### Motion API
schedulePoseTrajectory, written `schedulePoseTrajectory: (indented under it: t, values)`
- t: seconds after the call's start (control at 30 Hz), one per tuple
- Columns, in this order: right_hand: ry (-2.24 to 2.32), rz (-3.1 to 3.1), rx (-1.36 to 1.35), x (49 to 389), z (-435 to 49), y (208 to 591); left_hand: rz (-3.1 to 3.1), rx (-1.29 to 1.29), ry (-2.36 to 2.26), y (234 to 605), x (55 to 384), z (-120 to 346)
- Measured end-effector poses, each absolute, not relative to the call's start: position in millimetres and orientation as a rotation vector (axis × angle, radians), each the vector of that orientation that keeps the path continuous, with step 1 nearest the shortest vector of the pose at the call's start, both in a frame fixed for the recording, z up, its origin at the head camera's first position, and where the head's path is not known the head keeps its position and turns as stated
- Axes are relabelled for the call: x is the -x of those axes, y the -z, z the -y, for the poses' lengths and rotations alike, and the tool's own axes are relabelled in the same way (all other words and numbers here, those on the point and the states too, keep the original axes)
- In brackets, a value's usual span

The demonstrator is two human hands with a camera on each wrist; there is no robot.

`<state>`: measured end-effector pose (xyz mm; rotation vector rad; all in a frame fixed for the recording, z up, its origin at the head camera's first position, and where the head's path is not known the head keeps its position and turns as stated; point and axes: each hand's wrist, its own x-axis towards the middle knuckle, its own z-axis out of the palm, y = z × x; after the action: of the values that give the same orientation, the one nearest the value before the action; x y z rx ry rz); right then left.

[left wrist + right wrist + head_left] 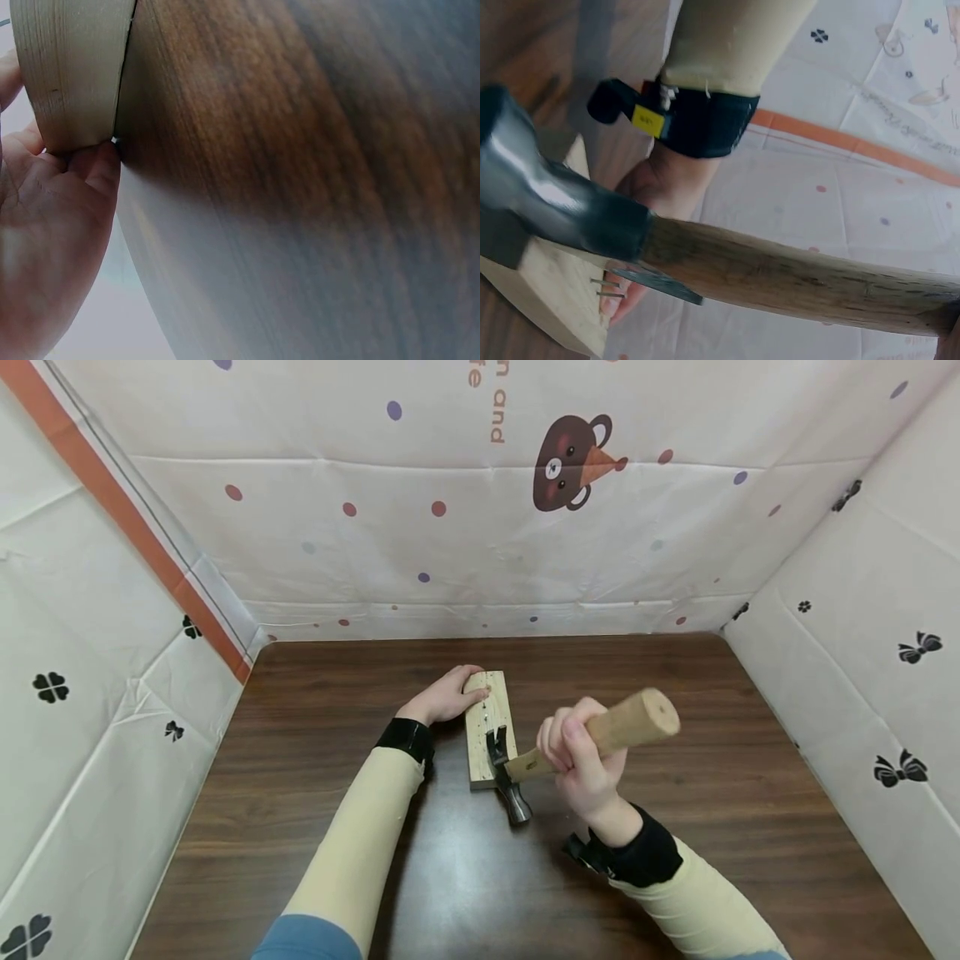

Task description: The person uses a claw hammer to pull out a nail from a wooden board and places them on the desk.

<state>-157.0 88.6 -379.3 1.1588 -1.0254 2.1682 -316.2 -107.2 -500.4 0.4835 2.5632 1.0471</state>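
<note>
From where I stood, the person's right hand [588, 760] was wrapped firmly round the wooden handle of a hammer [712, 262], the butt of the handle jutting out past the thumb. The left hand [447, 695] held the pale wooden board [480, 760] near its far end, thumb on the top face and fingers round the edge. The board lay on the dark tabletop [262, 793], just right of the left hand and off to the left of the right one.

Nearer the person than the left thumb, two nails [609, 295] stood up from the wood. The hammer's claw [496, 743] was over the board, left of the right hand and pointing at the nails, while the striking face [518, 812] was turned back toward the person. To my eye, that looked like lining the claw up to draw a nail, though I couldn't tell whether the prongs touched one. If so, the next move called for sliding the claw snugly under a nail head and levering the handle, with the left hand keeping the board from lifting.
</note>
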Motion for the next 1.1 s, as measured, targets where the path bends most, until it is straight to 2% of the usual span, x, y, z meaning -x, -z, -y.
schedulePoseTrajectory:
  t: [0.13, 0.33, 1.1]
  values:
    - [-2.153, 0.913, -1.278, 148.2, -89.0, 384.2, -2.564, -0.475, -1.054, 502.0, 316.2, 107.9]
    - [-2.148, 0.866, -1.313, 145.8, -89.8, 386.3, -2.562, -0.471, -1.047, 502.0, 315.8, 107.4]
    - [-2.18, 0.953, -1.249, 144.6, -88.0, 378.4, -2.566, -0.498, -1.113, 503.5, 316.5, 111.8]
